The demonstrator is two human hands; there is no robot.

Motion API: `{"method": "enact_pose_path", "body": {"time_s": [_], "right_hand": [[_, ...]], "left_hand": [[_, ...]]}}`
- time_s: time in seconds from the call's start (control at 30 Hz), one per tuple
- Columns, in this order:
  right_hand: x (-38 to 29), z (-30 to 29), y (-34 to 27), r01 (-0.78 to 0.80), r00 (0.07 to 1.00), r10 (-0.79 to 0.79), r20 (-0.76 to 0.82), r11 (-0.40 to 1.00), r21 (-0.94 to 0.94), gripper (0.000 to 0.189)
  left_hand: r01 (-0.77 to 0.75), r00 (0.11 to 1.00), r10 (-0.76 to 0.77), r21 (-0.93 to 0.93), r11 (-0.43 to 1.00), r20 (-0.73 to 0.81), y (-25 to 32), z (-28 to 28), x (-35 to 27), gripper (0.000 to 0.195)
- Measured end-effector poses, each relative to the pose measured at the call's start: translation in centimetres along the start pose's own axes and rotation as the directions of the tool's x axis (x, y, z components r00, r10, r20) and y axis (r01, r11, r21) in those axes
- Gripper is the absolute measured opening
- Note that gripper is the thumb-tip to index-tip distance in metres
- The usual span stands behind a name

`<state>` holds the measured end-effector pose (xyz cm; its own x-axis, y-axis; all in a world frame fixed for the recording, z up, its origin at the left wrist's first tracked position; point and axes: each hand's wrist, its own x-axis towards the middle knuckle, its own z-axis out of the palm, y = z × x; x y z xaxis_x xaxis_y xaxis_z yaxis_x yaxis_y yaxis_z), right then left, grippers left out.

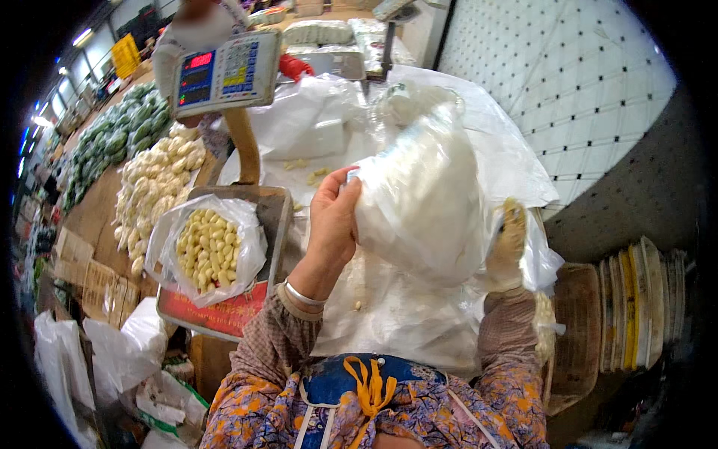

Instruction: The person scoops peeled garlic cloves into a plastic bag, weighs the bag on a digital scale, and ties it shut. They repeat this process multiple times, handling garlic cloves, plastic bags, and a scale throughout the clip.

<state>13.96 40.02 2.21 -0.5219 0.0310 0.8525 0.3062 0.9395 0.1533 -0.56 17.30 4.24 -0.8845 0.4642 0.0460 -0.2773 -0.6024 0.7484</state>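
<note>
My left hand [335,210] pinches the edge of a translucent white plastic bag [420,207] between thumb and fingers. The bag hangs puffed and wrinkled over a table covered in white plastic sheeting [387,331]. At the bag's right side is my right hand [507,238] in a tan glove; it is blurred, and its grip on the plastic cannot be made out. Left of my left hand, an open plastic bag [253,247] of peeled garlic cloves [207,250] rests on the platform of a digital scale [279,224]. The scale's lit display head [227,73] stands on a post behind it.
Whole garlic bulbs [157,185] are heaped at the left, with a pile of green bundles [118,134] beyond. Across the table a person's red glove [295,67] shows behind the display. A brown tub [575,337] and stacked plastic crates [631,308] stand at the right.
</note>
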Motion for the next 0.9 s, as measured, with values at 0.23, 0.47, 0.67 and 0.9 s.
{"method": "enact_pose_path", "body": {"time_s": [0.23,0.47,0.67,0.9], "right_hand": [[-7.5,-0.8,2.4,-0.821,0.404,0.612,0.679,-0.083,0.564,0.026],[3.0,-7.0,0.7,0.026,0.991,-0.085,0.104,0.879,0.476,0.042],[4.2,-3.0,0.8,0.168,0.924,-0.291,0.247,0.891,0.421,0.006],[3.0,-2.2,0.9,0.146,0.911,-0.266,0.315,0.922,0.358,0.008]], "left_hand": [[-0.024,0.949,-0.114,0.428,0.903,0.295,-6.8,0.4,0.2,0.012],[-0.469,0.832,0.098,0.597,0.651,0.546,-7.5,2.6,0.8,0.010],[-0.787,0.553,0.222,0.591,-0.175,0.803,-3.6,5.7,-0.4,0.005],[-0.719,0.691,-0.102,0.695,0.006,0.715,-6.3,7.5,1.1,0.006]]}}
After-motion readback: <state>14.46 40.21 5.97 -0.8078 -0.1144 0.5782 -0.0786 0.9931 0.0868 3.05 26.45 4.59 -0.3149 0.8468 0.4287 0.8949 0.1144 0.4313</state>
